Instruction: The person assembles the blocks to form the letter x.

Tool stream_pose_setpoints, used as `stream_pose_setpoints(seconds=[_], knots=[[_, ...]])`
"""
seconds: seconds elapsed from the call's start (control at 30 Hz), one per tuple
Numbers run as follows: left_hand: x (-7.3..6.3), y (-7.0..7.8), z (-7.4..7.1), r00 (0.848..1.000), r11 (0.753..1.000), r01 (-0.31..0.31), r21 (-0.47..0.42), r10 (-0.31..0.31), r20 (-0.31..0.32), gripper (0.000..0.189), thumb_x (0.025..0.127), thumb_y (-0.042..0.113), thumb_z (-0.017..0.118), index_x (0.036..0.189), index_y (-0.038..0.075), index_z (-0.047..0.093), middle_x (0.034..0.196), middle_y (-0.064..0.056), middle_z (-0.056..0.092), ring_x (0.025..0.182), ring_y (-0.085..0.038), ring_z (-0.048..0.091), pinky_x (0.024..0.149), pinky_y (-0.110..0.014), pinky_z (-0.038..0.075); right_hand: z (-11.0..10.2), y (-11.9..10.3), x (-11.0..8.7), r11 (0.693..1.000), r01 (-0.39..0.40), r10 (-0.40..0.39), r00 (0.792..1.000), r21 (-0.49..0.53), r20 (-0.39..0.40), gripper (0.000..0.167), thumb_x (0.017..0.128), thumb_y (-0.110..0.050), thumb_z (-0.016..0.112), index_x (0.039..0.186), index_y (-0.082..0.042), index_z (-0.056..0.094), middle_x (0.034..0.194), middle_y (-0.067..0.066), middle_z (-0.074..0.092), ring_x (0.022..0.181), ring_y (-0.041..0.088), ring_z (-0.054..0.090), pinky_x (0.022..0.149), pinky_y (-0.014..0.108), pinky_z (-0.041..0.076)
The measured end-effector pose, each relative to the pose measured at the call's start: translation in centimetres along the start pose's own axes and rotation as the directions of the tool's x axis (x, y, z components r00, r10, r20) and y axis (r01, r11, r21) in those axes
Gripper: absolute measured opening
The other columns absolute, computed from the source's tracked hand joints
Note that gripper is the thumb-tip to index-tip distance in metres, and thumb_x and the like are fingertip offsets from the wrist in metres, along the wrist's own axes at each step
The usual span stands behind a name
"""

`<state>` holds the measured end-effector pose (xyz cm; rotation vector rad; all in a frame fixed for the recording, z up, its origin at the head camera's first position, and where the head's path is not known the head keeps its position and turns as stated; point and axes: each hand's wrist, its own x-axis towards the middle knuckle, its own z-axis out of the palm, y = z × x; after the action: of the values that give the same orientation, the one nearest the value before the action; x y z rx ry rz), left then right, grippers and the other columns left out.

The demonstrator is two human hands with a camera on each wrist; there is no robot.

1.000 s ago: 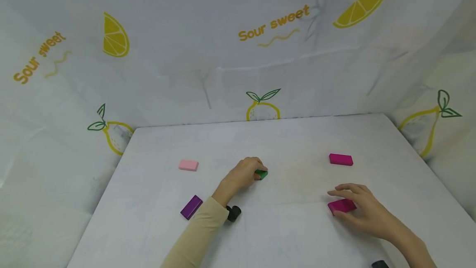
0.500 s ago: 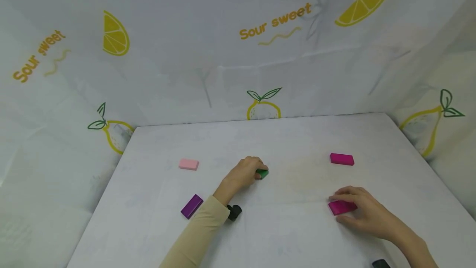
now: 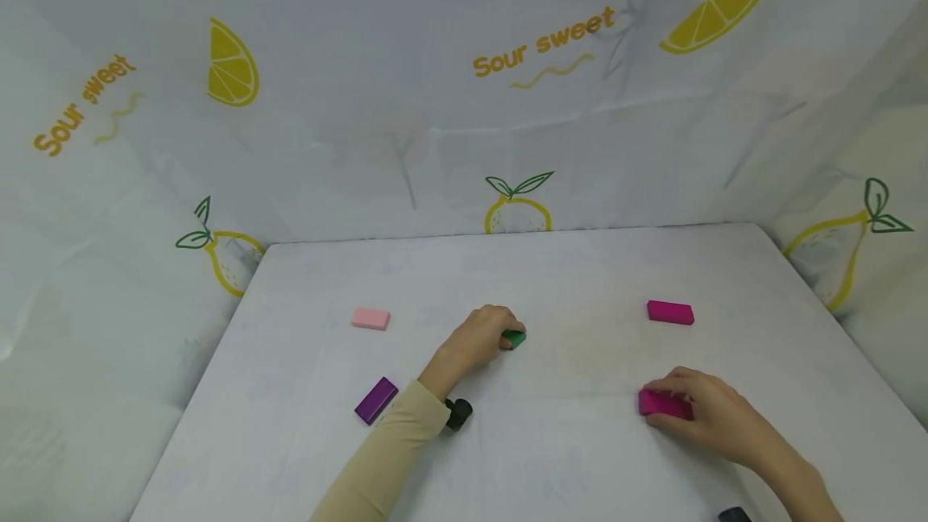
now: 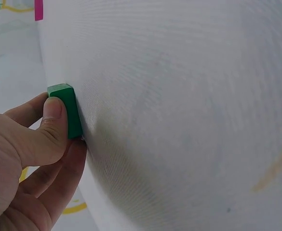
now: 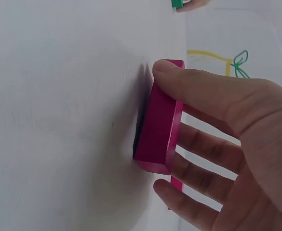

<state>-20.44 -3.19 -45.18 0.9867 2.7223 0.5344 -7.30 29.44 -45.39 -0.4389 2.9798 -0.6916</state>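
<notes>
Near the middle of the table, my left hand (image 3: 480, 335) pinches a small green block (image 4: 71, 108) between thumb and fingers. The block is right at the white tabletop in the left wrist view. Over on the right, my right hand (image 3: 718, 413) holds a magenta block (image 5: 157, 127), its thumb across one long face and its fingers behind. One edge of this block looks slightly raised from the surface, with a shadow beneath. Part of it is hidden by the fingers in the head view. A second magenta block (image 3: 670, 312) lies farther back on the right.
On the left side of the white table (image 3: 551, 457) lie a pink block (image 3: 370, 318) and a purple block (image 3: 376, 400), the latter close to the left sleeve (image 3: 387, 453). A black wrist device (image 3: 458, 414) sits by the left wrist. Lemon-printed sheeting (image 3: 348, 103) stands behind the table.
My right hand's fingers and thumb have closed in on the near magenta block, which has turned and shifted slightly. The left hand keeps its grip on the green block in the same place.
</notes>
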Motion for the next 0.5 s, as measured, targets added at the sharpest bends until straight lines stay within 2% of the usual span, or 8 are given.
stream_pose_setpoints(seconds=[0.13,0.33,0.5], knots=[[0.1,0.0,0.0,1.000,1.000,0.002,0.004,-0.002,0.005,0.031,0.094,0.008,0.071,0.125,0.011,0.074,0.119,-0.001,0.074,0.110,-0.016,0.067,0.095,-0.024,0.053,0.1,-0.8,0.4,1.000,-0.017,0.017,0.999,0.019,-0.035,0.033,0.072,-0.027,0.093,0.100,-0.017,0.079,0.082,-0.015,0.062,0.075,-0.005,0.048,0.065,0.019,0.049],[0.2,0.0,0.0,1.000,1.000,0.000,0.009,0.000,0.011,0.033,0.094,0.007,0.071,0.126,0.011,0.074,0.119,-0.001,0.075,0.108,-0.016,0.067,0.092,-0.023,0.053,0.4,-2.1,0.9,1.000,0.010,-0.007,0.994,0.028,-0.112,0.032,0.070,-0.025,0.093,0.096,-0.014,0.079,0.077,-0.015,0.061,0.070,-0.006,0.048,0.061,0.019,0.049],[0.2,-0.2,0.0,1.000,1.000,-0.006,0.009,0.006,0.005,0.032,0.094,0.007,0.071,0.126,0.012,0.074,0.119,-0.001,0.075,0.109,-0.015,0.067,0.093,-0.023,0.053,0.6,-3.2,1.4,0.998,-0.012,0.019,0.992,0.059,-0.128,0.032,0.070,-0.026,0.094,0.095,-0.013,0.080,0.075,-0.013,0.062,0.068,-0.006,0.048,0.059,0.018,0.047]])
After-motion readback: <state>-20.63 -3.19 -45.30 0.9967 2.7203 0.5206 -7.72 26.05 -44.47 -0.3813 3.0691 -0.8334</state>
